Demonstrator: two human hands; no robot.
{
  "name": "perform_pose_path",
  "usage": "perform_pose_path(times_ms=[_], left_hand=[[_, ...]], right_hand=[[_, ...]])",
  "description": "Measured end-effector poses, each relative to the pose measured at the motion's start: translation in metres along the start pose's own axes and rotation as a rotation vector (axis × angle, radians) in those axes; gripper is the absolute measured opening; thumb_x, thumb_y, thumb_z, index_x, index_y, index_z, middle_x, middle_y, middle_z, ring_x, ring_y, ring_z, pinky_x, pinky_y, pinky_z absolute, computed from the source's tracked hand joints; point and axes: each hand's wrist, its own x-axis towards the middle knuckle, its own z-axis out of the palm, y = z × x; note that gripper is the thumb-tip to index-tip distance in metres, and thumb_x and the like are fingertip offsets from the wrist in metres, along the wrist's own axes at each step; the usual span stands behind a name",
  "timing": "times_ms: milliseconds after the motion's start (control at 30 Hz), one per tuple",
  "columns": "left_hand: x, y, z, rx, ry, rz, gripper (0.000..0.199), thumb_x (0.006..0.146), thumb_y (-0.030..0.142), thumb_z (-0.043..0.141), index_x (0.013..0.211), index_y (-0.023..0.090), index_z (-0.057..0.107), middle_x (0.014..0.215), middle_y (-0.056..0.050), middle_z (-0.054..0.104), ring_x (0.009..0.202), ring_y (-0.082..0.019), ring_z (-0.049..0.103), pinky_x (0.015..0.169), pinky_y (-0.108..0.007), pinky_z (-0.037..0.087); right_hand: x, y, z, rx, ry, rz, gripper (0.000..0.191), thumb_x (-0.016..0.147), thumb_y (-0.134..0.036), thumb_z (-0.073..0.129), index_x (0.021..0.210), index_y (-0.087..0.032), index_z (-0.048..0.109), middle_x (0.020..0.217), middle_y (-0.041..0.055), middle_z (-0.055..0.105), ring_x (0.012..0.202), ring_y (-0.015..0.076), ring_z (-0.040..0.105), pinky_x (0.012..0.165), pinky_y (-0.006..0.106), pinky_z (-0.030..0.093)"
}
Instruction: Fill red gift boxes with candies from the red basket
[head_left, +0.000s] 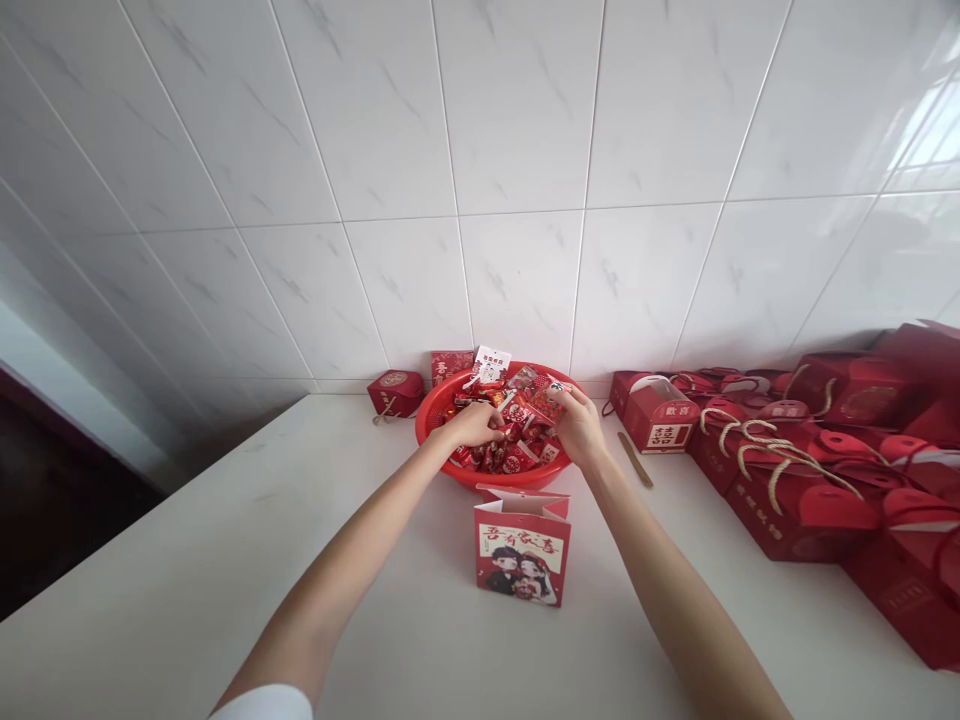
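Note:
A red plastic basket (424, 418) full of wrapped candies (517, 458) stands against the tiled wall. My left hand (474, 426) reaches into it from the left, its fingers closed on a red wrapped candy among the others. Over the basket's right side, my right hand (580, 424) pinches a small packet (556, 388) with a white and red wrapper. Between my forearms an upright red paper gift bag (521, 555), printed with a cartoon couple, has its top open. What is inside the bag cannot be seen.
Behind the basket lean a white printed card (492, 366) and a red card (450, 365). A small red box (395, 392) sits at its left. To the right are a flat brown strip (635, 460), a red box with white panels (660, 412) and piled red boxes (802, 500) with rope handles.

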Motion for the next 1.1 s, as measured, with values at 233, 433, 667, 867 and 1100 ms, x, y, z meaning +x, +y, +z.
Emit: perform_pose_path(times_ms=[233, 433, 667, 867, 1100], left_hand=[[-0.010, 0.006, -0.005, -0.281, 0.240, 0.080, 0.041, 0.075, 0.053, 0.071, 0.095, 0.016, 0.073, 0.106, -0.011, 0.076, 0.102, -0.029, 0.068, 0.092, -0.039, 0.050], [-0.013, 0.026, 0.004, -0.429, 0.272, 0.149, 0.051, 0.075, 0.056, 0.072, 0.103, 0.014, 0.074, 0.110, -0.012, 0.075, 0.105, -0.030, 0.068, 0.093, -0.040, 0.052], [-0.012, 0.035, 0.007, -0.304, 0.216, 0.197, 0.046, 0.087, 0.054, 0.057, 0.102, 0.014, 0.074, 0.112, -0.011, 0.075, 0.109, -0.028, 0.067, 0.095, -0.038, 0.052], [-0.003, 0.035, 0.013, 0.034, 0.009, 0.199, 0.017, 0.083, 0.022, 0.062, 0.091, 0.017, 0.077, 0.101, -0.008, 0.079, 0.097, -0.025, 0.071, 0.090, -0.033, 0.052], [0.025, 0.046, 0.035, 0.480, -0.216, 0.047, 0.006, 0.081, 0.014, 0.069, 0.078, 0.017, 0.072, 0.086, -0.007, 0.076, 0.089, -0.024, 0.071, 0.083, -0.034, 0.053]], right_hand=[[-0.003, -0.004, 0.003, 0.004, -0.060, 0.006, 0.028, 0.062, -0.040, 0.086, 0.076, -0.022, 0.068, 0.082, -0.0007, 0.073, 0.082, 0.0192, 0.068, 0.076, 0.031, 0.056], [-0.007, -0.006, 0.000, -0.043, -0.236, 0.059, 0.032, 0.064, -0.037, 0.088, 0.089, -0.022, 0.074, 0.092, 0.0003, 0.076, 0.089, 0.0198, 0.069, 0.082, 0.031, 0.055], [0.001, -0.003, -0.006, 0.109, -0.124, 0.059, 0.021, 0.068, -0.029, 0.086, 0.084, -0.022, 0.073, 0.085, -0.0013, 0.076, 0.079, 0.0164, 0.069, 0.072, 0.028, 0.057], [0.011, -0.004, -0.013, 0.220, -0.063, 0.114, 0.008, 0.075, -0.021, 0.075, 0.078, -0.022, 0.069, 0.078, -0.0027, 0.075, 0.072, 0.0146, 0.069, 0.063, 0.025, 0.058], [0.014, -0.003, -0.016, 0.300, 0.001, 0.120, 0.008, 0.075, -0.015, 0.067, 0.075, -0.022, 0.064, 0.076, -0.0018, 0.075, 0.070, 0.0151, 0.070, 0.063, 0.025, 0.058]])
